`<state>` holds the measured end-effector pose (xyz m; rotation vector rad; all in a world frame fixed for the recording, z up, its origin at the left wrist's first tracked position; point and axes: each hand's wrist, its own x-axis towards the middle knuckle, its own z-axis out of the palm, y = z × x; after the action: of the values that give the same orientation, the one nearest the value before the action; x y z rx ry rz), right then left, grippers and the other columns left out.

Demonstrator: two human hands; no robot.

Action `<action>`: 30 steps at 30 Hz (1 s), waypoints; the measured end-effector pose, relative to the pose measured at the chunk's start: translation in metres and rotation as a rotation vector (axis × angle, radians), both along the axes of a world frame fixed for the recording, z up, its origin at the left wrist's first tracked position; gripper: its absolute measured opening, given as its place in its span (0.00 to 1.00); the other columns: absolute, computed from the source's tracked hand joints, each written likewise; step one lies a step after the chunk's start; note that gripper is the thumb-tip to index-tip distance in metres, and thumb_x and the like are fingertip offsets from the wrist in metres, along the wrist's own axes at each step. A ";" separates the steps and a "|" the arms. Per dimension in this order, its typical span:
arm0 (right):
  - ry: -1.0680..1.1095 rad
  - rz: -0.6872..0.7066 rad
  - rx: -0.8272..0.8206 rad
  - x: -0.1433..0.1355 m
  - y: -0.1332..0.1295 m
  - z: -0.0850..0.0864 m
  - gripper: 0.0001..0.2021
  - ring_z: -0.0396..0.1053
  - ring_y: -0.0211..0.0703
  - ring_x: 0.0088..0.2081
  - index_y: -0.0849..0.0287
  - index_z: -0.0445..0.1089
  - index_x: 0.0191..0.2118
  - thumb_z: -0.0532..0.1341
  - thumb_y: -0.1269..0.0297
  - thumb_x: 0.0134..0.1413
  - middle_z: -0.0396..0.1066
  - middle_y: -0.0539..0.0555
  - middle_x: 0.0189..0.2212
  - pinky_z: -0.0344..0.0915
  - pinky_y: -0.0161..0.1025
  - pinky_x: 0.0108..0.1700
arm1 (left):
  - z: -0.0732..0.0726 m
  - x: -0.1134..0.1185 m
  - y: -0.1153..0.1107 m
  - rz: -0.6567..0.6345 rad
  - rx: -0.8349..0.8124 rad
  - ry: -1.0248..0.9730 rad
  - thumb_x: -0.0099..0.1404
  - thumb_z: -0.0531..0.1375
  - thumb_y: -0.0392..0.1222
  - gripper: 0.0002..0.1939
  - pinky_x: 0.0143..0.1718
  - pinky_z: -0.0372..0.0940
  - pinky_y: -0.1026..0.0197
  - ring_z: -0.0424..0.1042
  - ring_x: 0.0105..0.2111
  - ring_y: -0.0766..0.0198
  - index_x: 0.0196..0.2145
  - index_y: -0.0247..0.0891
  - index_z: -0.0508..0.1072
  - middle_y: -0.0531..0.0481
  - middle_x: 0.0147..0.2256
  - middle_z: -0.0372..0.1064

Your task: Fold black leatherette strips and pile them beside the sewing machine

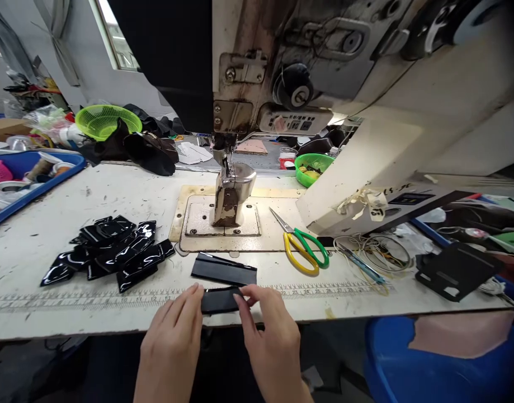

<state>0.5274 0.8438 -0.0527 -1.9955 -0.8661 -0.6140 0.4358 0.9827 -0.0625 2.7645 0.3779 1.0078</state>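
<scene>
Near the table's front edge, a small black strip point(220, 300) lies between my two hands. My left hand point(173, 336) has its fingers together on the strip's left end. The strip's right end is pinched between the thumb and fingers of my right hand point(270, 330). Just beyond it lies another black strip point(224, 271), flat on the table. A pile of glossy black pieces point(109, 249) is to the left. The sewing machine's metal post point(231, 196) stands behind the strips, beneath the needle area.
Scissors with yellow and green handles point(305, 251) lie right of the post. Further right are tangled threads, a blue-handled tool point(363, 265) and black flat pieces point(458, 271). A blue tray point(51, 187) is at the left, a blue stool point(445, 364) at lower right.
</scene>
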 end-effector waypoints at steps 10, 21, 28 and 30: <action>-0.034 0.355 -0.154 0.011 -0.018 -0.015 0.24 0.73 0.44 0.53 0.58 0.65 0.63 0.53 0.82 0.66 0.77 0.57 0.52 0.77 0.43 0.52 | 0.000 0.001 -0.002 -0.224 -0.132 -0.061 0.72 0.56 0.28 0.17 0.49 0.67 0.62 0.70 0.45 0.64 0.56 0.34 0.70 0.46 0.45 0.75; -0.086 0.448 -0.330 0.028 -0.028 -0.013 0.18 0.70 0.48 0.57 0.67 0.70 0.58 0.54 0.80 0.67 0.74 0.59 0.55 0.75 0.45 0.57 | -0.009 -0.001 0.009 -0.386 0.041 0.057 0.70 0.50 0.22 0.23 0.62 0.61 0.58 0.64 0.61 0.60 0.59 0.31 0.69 0.44 0.56 0.71; -0.099 0.423 -0.378 0.029 -0.029 -0.015 0.17 0.71 0.51 0.54 0.65 0.72 0.56 0.52 0.79 0.68 0.74 0.55 0.55 0.77 0.48 0.52 | -0.007 -0.002 0.017 -0.464 0.097 0.100 0.70 0.49 0.21 0.23 0.62 0.58 0.57 0.64 0.61 0.60 0.58 0.28 0.70 0.44 0.56 0.73; -0.087 0.419 -0.390 0.029 -0.028 -0.013 0.17 0.71 0.50 0.52 0.64 0.72 0.56 0.52 0.78 0.68 0.74 0.54 0.56 0.77 0.48 0.51 | -0.006 -0.002 0.017 -0.461 0.115 0.120 0.69 0.50 0.21 0.23 0.61 0.58 0.56 0.64 0.61 0.59 0.58 0.28 0.71 0.44 0.55 0.73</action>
<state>0.5563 0.8157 -0.0660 -2.0409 -1.4999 -0.3061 0.4340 1.0001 -0.0689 2.8199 -0.3038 0.7688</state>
